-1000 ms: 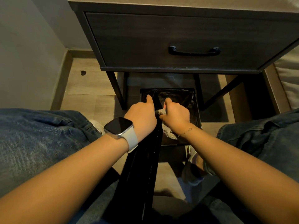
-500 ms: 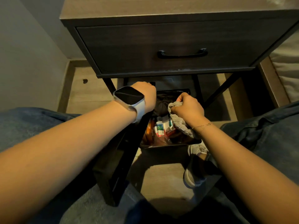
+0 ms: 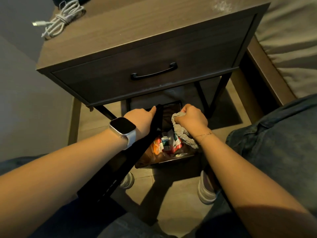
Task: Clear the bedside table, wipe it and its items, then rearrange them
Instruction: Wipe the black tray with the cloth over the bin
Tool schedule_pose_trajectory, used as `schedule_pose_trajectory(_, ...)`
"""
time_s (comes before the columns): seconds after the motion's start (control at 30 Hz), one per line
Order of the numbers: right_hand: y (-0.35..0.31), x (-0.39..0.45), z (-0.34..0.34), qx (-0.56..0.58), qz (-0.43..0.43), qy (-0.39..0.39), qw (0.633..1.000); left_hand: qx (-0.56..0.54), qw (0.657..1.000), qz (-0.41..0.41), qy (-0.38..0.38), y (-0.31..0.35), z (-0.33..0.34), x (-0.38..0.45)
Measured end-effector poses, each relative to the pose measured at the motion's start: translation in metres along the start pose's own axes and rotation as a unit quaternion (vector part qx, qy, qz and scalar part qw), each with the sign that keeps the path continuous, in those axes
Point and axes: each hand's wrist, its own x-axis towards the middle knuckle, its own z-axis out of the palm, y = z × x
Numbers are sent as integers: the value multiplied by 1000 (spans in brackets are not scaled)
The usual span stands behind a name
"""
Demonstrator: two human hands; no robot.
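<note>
The bedside table (image 3: 145,54) stands against the wall, its drawer closed under the black handle (image 3: 153,71). On the tabletop (image 3: 137,26) a coiled white cable (image 3: 59,19) lies at the far left corner, its plug end hanging past the left edge. A pale dusty smear (image 3: 221,5) marks the far right corner.

Below the table, on the floor, sits an open black box (image 3: 171,134) with packets and small bottles (image 3: 167,143) inside, orange, red and white.

The left hand (image 3: 141,121) holds a flat black lid (image 3: 130,157) by its far end, fingers curled on its edge with the index finger stretched along it. The lid slants down from the box toward the person's lap, on the box's left side.

The right hand (image 3: 192,118) is over the box's right side, fingers closed tight around a grey cloth (image 3: 181,133); the loose part of the cloth hangs below the wrist into the box.

A watch (image 3: 122,126) sits on the left wrist and a thin bracelet (image 3: 204,135) on the right. Jeans (image 3: 274,143) and white shoes (image 3: 205,193) frame the floor. The bed (image 3: 288,40) lies just right of the table.
</note>
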Motion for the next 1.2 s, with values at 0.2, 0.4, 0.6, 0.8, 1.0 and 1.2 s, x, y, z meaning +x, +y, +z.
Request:
schedule_pose_trajectory(0.2, -13, -11, 29, -47, -57, -56, 996, -87, 994, -59, 28, -23, 10, -10)
schedule_pose_trajectory(0.4, -42, -3, 69, -65, -72, -35, 995, -119, 987, -75, 72, -21, 17, -24)
schedule_pose_trajectory(0.6, -44, 4, 77, -144, -51, -58, 987, -180, 979, -89, 34, -35, 26, -26)
schedule_pose_trajectory(0.8, -27, 5, 50, -159, -1, -27, 987, -200, 973, -98, 62, -42, 31, -27)
schedule_pose_trajectory(1.0, -58, 0, 67, -73, -56, -103, 990, -198, 974, -87, 70, -39, 31, -31)
schedule_pose_trajectory(1.2, -40, 3, 50, -159, -29, -89, 983, -197, 978, -57, 42, -35, 31, -27)
